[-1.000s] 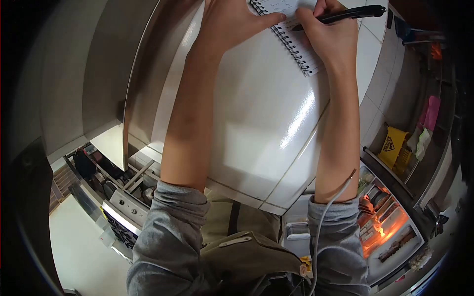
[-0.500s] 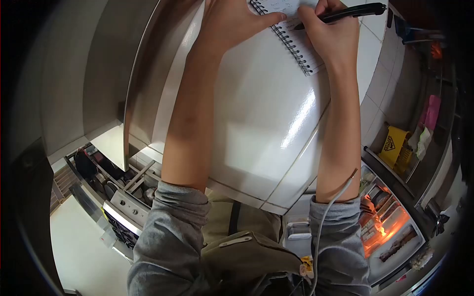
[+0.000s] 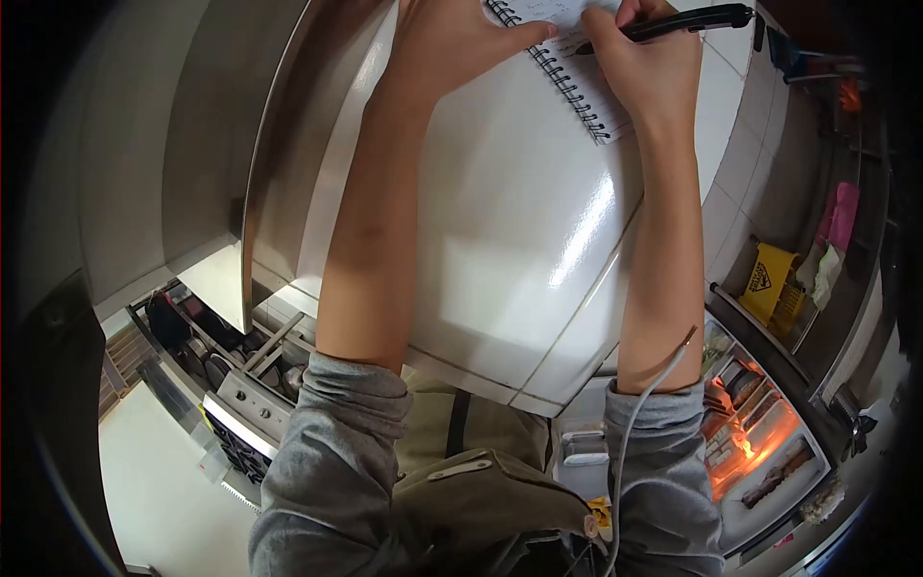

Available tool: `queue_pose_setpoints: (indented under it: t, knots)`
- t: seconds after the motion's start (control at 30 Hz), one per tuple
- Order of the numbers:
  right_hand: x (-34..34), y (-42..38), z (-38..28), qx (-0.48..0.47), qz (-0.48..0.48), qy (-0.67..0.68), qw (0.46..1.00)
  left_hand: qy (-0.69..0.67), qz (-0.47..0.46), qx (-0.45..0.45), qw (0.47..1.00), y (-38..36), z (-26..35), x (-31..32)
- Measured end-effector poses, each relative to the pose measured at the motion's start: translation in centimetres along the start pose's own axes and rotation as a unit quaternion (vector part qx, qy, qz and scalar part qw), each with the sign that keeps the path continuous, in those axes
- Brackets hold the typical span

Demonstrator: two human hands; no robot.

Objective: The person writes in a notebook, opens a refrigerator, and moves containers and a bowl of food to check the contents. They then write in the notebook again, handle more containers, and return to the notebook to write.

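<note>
A spiral-bound notebook with handwriting on its page lies on the white tiled counter at the top of the view. My right hand is closed around a black pen, whose tip meets the page. Across the spiral, my left hand stretches its thumb onto the page. The rest of its fingers are partly cut off by the top edge, but the hand looks open and flat.
A metal panel rises on the left. Below it is a stove near several pans. At right are a lit food tray, a yellow sign and a pink cloth. A grey cable hangs by my right sleeve.
The pen tip has shifted very slightly on the page along with my right hand. My left hand stays in place on the notebook.
</note>
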State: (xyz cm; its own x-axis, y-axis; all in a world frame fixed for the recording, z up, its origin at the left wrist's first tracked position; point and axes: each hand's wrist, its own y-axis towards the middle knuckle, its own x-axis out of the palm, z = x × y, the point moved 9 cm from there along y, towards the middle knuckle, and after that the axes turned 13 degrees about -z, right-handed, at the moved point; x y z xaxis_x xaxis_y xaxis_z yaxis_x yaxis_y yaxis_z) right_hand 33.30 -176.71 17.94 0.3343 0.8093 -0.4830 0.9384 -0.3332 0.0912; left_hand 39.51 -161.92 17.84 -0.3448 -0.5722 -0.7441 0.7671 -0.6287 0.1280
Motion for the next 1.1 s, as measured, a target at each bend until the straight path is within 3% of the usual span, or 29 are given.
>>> queue_pose_setpoints:
  t: [0.43,0.6,1.1]
  knots:
    - [-0.2,0.0,0.1,-0.004,0.016,0.008,1.000,0.009,0.003,0.003,1.000,0.0,0.0,0.0]
    - [-0.3,0.0,-0.2,-0.062,0.035,-0.009,0.997,0.022,0.019,0.016,0.999,-0.1,0.3,-0.2]
    - [-0.3,0.5,1.2,-0.010,-0.001,0.106,0.994,0.014,0.013,0.014,1.000,-0.1,0.0,0.0]
